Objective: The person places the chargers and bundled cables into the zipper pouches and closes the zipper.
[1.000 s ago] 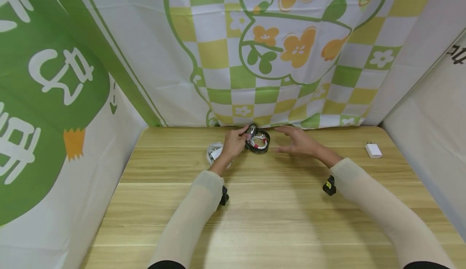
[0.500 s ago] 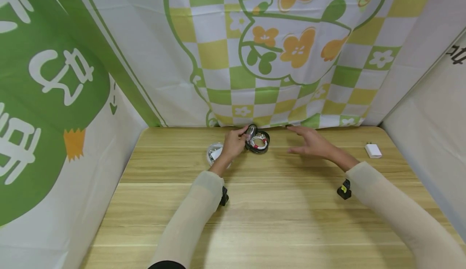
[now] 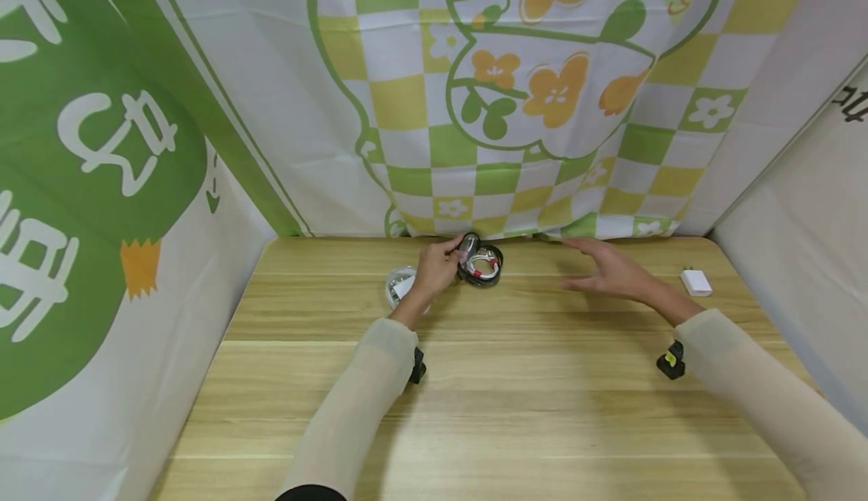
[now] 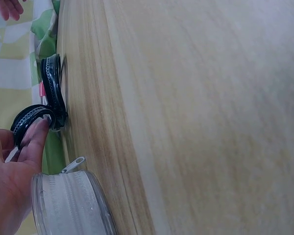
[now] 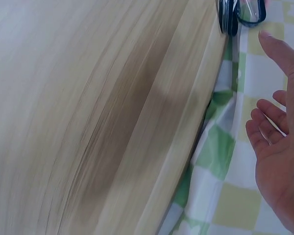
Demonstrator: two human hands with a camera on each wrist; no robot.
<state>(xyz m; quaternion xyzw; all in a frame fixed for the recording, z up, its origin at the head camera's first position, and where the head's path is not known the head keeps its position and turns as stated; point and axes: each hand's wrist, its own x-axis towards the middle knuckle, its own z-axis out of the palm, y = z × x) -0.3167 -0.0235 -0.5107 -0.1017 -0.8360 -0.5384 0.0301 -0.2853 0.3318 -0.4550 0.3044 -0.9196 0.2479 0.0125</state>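
My left hand (image 3: 436, 267) pinches the raised lid (image 3: 469, 246) of a small round clear case with a black zipper (image 4: 53, 85). Its base lies on the wooden table near the back edge, with a coiled white cable (image 3: 484, 273) with red parts inside. Just beneath my left wrist is a second round clear case, white-zipped (image 4: 71, 205), with white and metallic contents partly hidden by the arm. My right hand (image 3: 613, 271) is held above the table, right of the black-zipped case, fingers and thumb spread apart, holding nothing.
A white charger plug (image 3: 695, 282) lies near the table's right edge. Behind the table (image 3: 515, 410) hangs a green and yellow checked cloth (image 3: 502, 181), its hem at the back edge. Fabric panels stand at both sides.
My right hand has drawn away from the black-zipped case toward the right, nearer the charger plug. The left hand stays at the lid.
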